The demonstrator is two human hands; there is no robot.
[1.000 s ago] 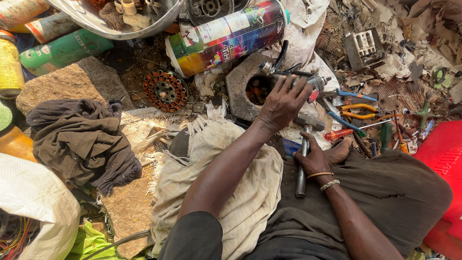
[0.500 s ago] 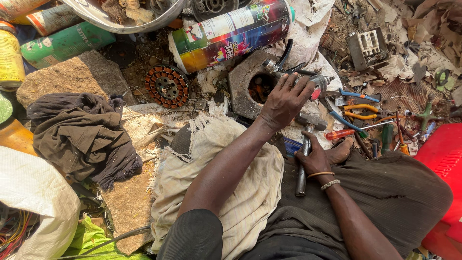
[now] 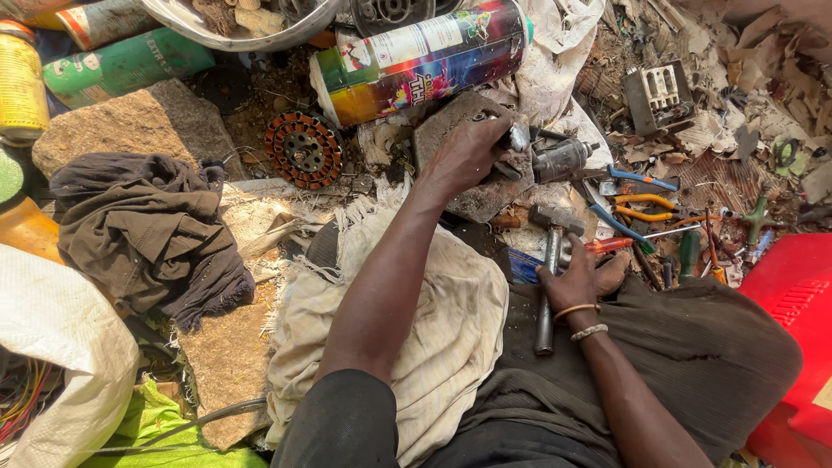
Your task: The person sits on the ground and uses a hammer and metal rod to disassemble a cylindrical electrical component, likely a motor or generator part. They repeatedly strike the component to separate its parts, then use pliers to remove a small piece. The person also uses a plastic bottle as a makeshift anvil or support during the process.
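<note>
Left hand (image 3: pixel 468 156) now clamps over grey cast-metal motor housing (image 3: pixel 475 173) on the ground, covering its opening; right hand (image 3: pixel 579 279) fist-grips steel hammer (image 3: pixel 549 260), head lifted closer, strike seems near

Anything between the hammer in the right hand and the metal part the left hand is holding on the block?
Nothing visible. The right hand grips the hammer, head up, just below the metal part. The left hand holds that part from its left side on the stone block. Pliers lie off to the right.
</note>
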